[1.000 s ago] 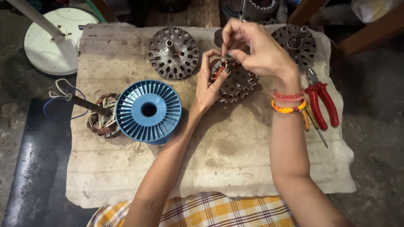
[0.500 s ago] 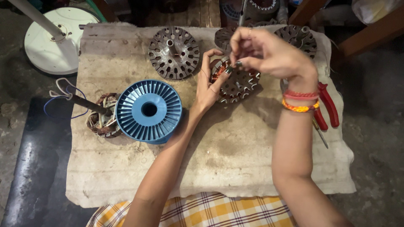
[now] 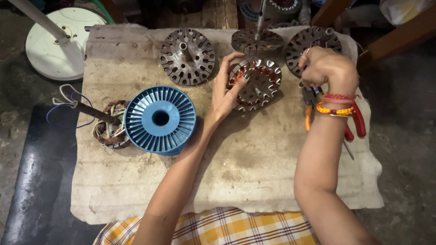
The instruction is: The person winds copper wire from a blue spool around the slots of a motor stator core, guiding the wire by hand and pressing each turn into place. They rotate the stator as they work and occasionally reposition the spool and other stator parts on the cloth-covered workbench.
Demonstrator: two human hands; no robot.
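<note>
A round metal stator core (image 3: pixel 261 88), partly wound with copper wire, lies on the cloth-covered bench (image 3: pixel 254 172). My left hand (image 3: pixel 225 90) grips its left rim, with the thumb at the top and the fingers along the edge. My right hand (image 3: pixel 328 68) is closed in a fist to the right of that core, above the red-handled pliers (image 3: pixel 357 121). Anything pinched in its fingers is too thin to see. Red and orange bracelets circle the right wrist.
A blue ribbed spool (image 3: pixel 160 119) stands at the left, beside an old coil on a shaft (image 3: pixel 109 126). Bare stator cores lie at the back: one left (image 3: pixel 187 55), one middle (image 3: pixel 256 41), one right (image 3: pixel 311 41). An orange-handled tool (image 3: pixel 308 119) and a white fan base (image 3: pixel 59 41) are nearby.
My right hand has drawn away from the wound core, moving right and slightly down. My left hand stays on the core's rim.
</note>
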